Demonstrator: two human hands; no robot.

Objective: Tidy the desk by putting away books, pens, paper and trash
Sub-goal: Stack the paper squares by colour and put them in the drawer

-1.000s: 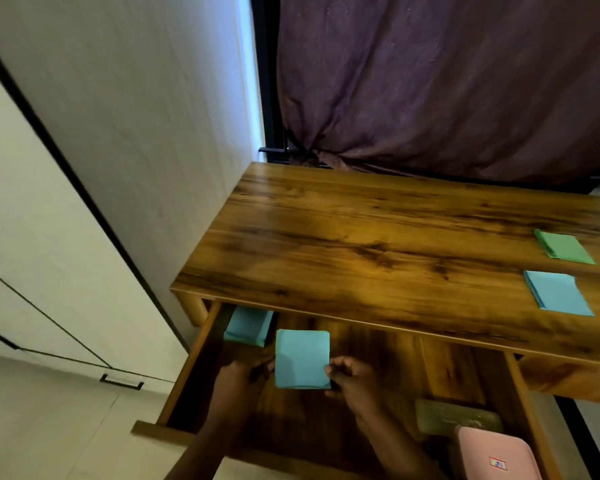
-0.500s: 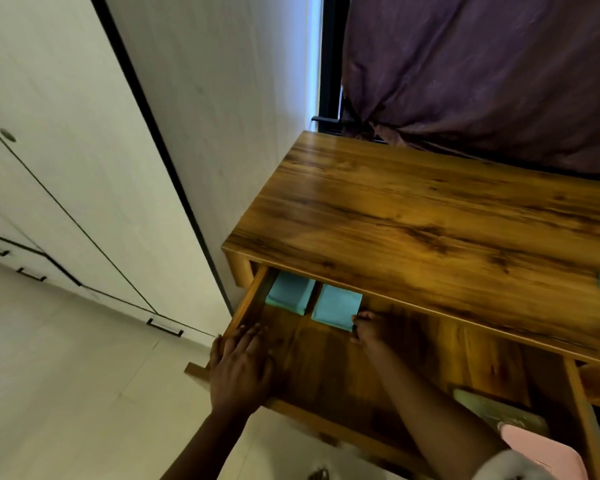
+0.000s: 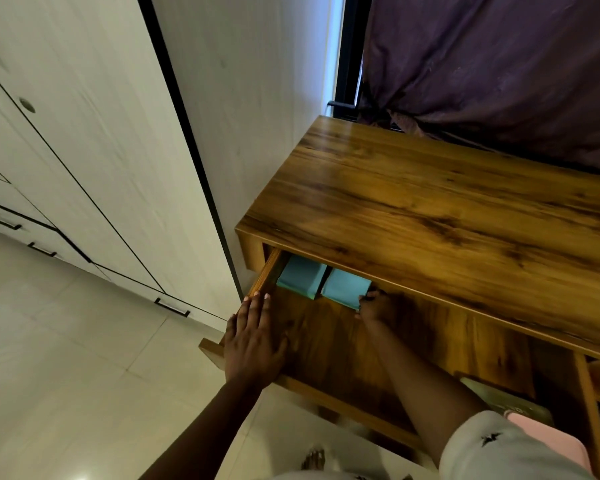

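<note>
The left hand (image 3: 253,344) lies flat, fingers straight and together, on the left front corner of the open brown wooden drawer (image 3: 326,355); the right hand (image 3: 374,306), deeper in, curls fingers and thumb round the corner of a teal rectangular paper pad (image 3: 343,287); a second teal pad (image 3: 300,273) lies just left of it.

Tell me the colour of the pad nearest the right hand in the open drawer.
Light teal-blue. The pad shows best in the head view.

Purple curtain (image 3: 499,64), white wardrobe (image 3: 84,133), tiled floor (image 3: 66,375)
</note>
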